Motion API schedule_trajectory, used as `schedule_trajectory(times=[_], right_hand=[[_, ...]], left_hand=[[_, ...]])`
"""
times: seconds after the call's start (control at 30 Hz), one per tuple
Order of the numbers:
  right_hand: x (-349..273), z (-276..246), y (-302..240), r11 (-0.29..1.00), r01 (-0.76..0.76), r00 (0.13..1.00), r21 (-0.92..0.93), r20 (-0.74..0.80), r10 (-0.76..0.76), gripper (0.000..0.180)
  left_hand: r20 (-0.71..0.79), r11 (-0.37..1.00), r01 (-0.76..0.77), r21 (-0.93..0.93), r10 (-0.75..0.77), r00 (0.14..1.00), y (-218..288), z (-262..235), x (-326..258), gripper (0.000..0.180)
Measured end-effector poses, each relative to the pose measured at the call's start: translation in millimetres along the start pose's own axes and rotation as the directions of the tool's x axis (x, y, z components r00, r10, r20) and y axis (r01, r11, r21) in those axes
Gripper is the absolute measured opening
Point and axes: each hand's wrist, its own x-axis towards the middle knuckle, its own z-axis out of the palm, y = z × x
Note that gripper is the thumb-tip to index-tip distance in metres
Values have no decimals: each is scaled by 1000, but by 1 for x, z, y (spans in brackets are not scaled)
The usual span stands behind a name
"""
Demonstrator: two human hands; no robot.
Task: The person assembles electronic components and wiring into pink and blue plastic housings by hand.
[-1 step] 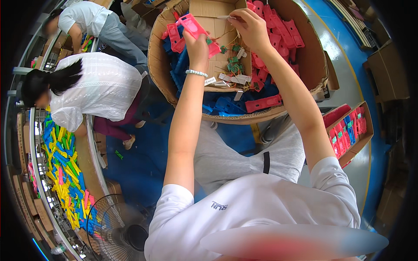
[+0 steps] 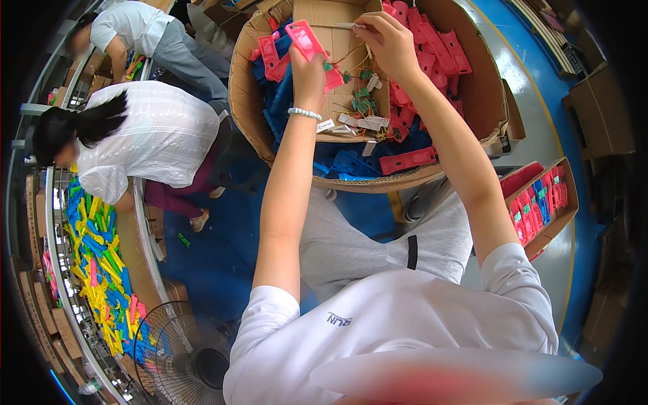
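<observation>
My left hand point(image 2: 309, 82) is closed round a pink plastic casing point(image 2: 306, 39), whose far end points up and to the left. Against its near end sits a small green circuit board point(image 2: 328, 66), and thin wires run from there toward my right hand. Between the fingertips of my right hand point(image 2: 390, 46) is a thin white piece point(image 2: 344, 25), held level. Both hands are over an open cardboard tray point(image 2: 331, 108). More green circuit boards point(image 2: 364, 104) with wires and white rectangular pieces point(image 2: 372, 123) lie in it.
The tray rests in a large round-sided carton point(image 2: 496, 74) with red casings point(image 2: 442, 50) and blue casings point(image 2: 351, 164). At the right stands a box of casings point(image 2: 540, 202). Two people work along a conveyor of colourful parts point(image 2: 101, 256) on the left; a fan point(image 2: 182, 351) stands nearby.
The pink casing in my left hand has tipped slightly and shifted a little to the right. My right hand has barely moved and still pinches the white piece.
</observation>
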Motion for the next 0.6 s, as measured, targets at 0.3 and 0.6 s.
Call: schedule_trajectory(times=[0.3,0.6], right_hand=[[-1,-6,16,991,130,991,-41,-10,-130,11],[6,-5,12,896,296,953,-332,34,-302,11]], left_hand=[[362,982,158,106,-186,913,-7,15,-13,32],[377,962,-70,265,-36,926,-21,3,-2,32]])
